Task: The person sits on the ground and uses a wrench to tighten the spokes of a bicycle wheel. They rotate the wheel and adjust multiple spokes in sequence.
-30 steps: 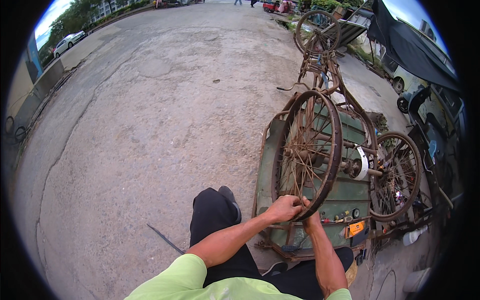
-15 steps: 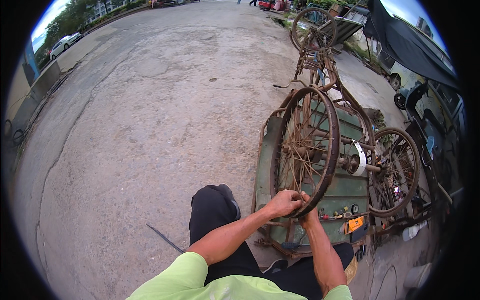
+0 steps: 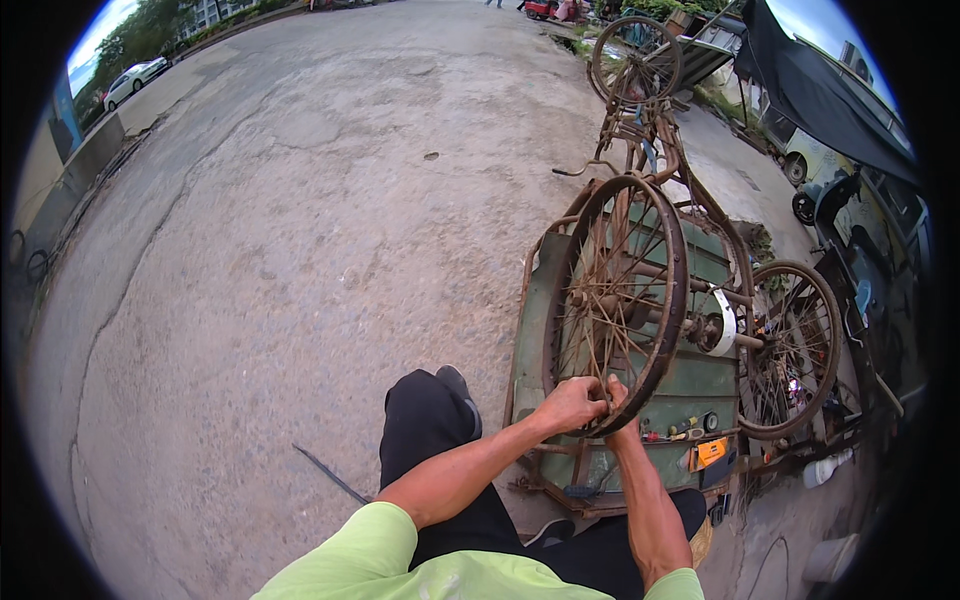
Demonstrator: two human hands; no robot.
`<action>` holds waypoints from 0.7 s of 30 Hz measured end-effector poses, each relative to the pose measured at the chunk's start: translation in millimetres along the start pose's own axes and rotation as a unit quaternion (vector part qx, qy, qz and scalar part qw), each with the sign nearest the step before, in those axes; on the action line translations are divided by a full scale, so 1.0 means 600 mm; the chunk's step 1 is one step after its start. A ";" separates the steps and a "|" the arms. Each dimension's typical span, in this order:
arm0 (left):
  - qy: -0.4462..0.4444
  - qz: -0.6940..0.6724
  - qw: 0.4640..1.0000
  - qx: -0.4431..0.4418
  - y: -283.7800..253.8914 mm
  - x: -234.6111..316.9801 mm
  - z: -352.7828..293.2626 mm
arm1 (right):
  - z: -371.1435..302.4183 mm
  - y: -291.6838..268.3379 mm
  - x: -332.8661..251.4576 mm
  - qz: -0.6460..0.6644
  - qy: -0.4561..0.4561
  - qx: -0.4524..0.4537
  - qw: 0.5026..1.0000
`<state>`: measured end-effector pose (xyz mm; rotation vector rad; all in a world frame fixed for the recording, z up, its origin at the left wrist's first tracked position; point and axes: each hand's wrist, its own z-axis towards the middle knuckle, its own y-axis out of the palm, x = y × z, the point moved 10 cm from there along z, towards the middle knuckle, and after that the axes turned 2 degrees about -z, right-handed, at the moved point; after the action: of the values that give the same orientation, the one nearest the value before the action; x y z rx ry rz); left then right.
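Observation:
A rusty spoked wheel stands up from an overturned cargo tricycle with a green bed. At its lowest part both my hands meet. My left hand is closed in a pinch on the inner side of the rim, beside the spokes; whatever lies between its fingertips is too small to make out. On the other side, my right hand wraps the rim from the right, its thumb pointing up along the inner face. The rim hides part of its fingers.
A second rear wheel is at the right, the front wheel at the far end. Small hand tools and an orange-and-black box lie on the bed. A dark strip lies on the ground at my left.
The right thumb has risen and straightened against the inside of the rim. My left hand stays pinched at nearly the same spot. The view has shifted slightly.

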<state>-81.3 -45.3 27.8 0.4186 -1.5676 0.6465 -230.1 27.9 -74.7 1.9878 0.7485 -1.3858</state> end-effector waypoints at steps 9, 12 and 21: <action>-0.181 -0.219 0.958 -0.028 0.038 -0.067 -0.014 | -0.063 -0.009 -0.036 0.035 0.028 -0.007 0.999; -0.178 -0.287 0.941 -0.017 0.047 -0.093 -0.014 | -0.099 0.037 -0.064 0.028 0.073 -0.049 0.996; -0.156 -0.284 0.946 0.000 0.033 -0.080 -0.011 | -0.089 0.019 -0.029 -0.007 0.111 -0.099 0.989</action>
<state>-83.2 -31.2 -22.8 0.9661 -1.6330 0.1338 -194.4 58.0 -41.6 2.0009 0.9611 -1.0629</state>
